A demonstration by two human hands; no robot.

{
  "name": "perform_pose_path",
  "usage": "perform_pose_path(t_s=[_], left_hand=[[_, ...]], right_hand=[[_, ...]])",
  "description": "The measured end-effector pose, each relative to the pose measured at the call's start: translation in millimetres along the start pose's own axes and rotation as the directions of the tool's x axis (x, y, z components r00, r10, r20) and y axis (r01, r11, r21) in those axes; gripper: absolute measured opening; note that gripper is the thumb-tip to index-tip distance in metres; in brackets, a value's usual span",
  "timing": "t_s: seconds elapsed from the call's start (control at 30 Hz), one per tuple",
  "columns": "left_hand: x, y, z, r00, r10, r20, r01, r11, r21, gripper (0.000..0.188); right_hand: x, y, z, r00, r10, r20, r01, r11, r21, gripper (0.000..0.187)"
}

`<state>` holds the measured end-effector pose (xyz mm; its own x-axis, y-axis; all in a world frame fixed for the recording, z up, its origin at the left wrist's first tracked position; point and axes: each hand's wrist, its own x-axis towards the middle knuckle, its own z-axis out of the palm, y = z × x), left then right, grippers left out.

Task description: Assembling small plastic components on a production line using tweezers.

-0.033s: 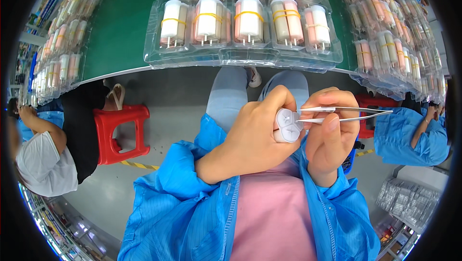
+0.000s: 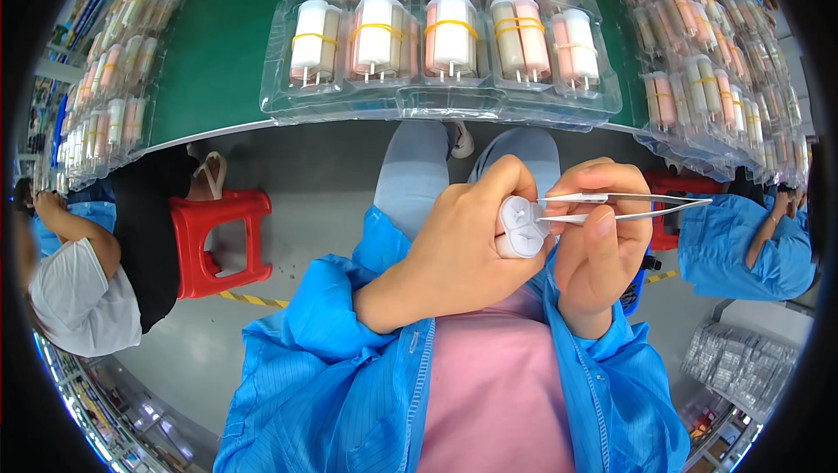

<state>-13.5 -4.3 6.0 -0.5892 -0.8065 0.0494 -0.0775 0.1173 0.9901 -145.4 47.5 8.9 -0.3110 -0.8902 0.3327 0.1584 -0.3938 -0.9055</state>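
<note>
- White capsule-shaped parts (image 2: 521, 227) sit clamped in left hand (image 2: 467, 250), held above the lap.
- Right hand (image 2: 598, 250) pinches metal tweezers (image 2: 624, 207) nearly shut at the parts' end.
- Tips could slip, likely scratching plastic.

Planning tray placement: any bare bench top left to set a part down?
Bare green mat runs between the left tray stack and the centre clear trays. Centre and right trays are packed edge to edge. Left hand grips a white part; right hand pinches tweezers.
</note>
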Motion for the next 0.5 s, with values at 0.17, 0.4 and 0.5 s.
perform_pose_path(t_s=[0.17,0.4,0.5], left_hand=[[0.9,-0.8,-3.5,0.993,-0.046,0.112,0.058,0.993,-0.103,0.027],[2.7,-4.3,-2.7,0.992,-0.034,0.121,0.060,0.975,-0.212,0.030],[2.9,-7.7,-3.2,0.994,-0.003,0.112,0.029,0.972,-0.234,0.030]], right_hand=[[-1.2,-3.2,0.8,0.999,0.044,-0.004,-0.044,0.999,0.018,0.032],[1.2,-4.2,-2.5,0.992,-0.076,0.098,0.085,0.993,-0.086,0.014],[3.8,-8.4,-1.8,0.988,-0.064,0.138,0.083,0.987,-0.140,0.012]])
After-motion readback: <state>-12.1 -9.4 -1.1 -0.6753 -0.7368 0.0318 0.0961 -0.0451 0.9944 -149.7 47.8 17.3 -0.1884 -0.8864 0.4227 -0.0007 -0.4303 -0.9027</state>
